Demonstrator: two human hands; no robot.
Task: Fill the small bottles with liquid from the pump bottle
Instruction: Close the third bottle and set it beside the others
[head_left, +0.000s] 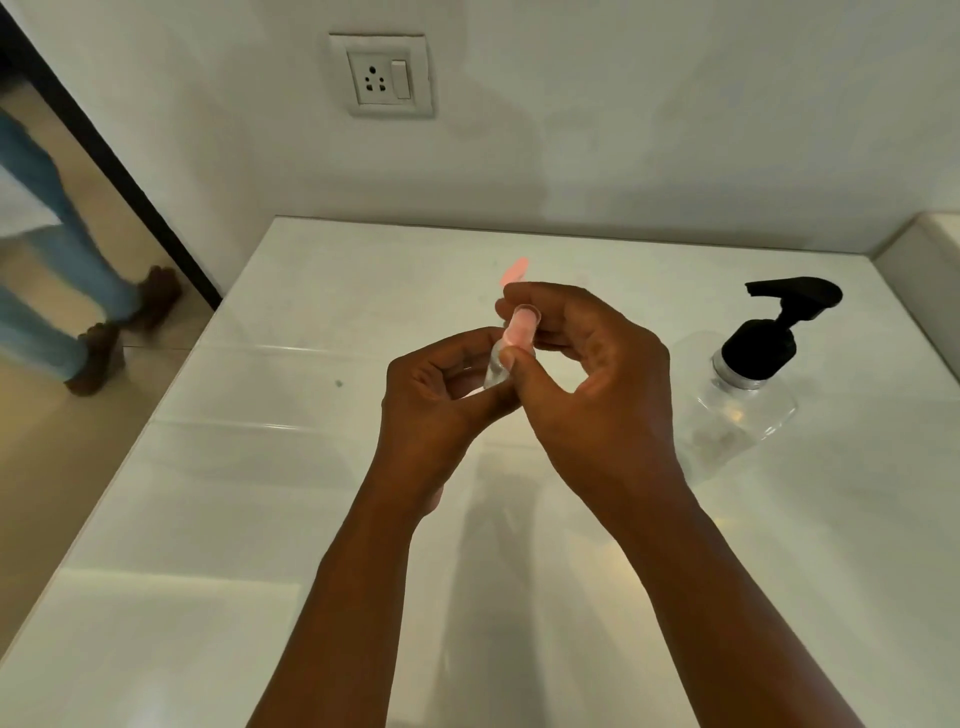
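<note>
Both hands pinch one small bottle (511, 343) above the white counter (311, 467): left hand (441, 395) on its clear body, right hand (587, 374) fingers closed on the pink top. Pump bottle (743, 384) stands right, contents unclear.

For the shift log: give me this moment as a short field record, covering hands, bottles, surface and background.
left hand: grips the lower clear body of the small bottle
right hand: fingers pinch the bottle's pink top
small bottle: held tilted above the counter, between both hands
pump bottle: clear, black pump, stands untouched to the right
counter: white, glossy
second pink item: behind the hands, too blurred to identify
wall: socket
</note>
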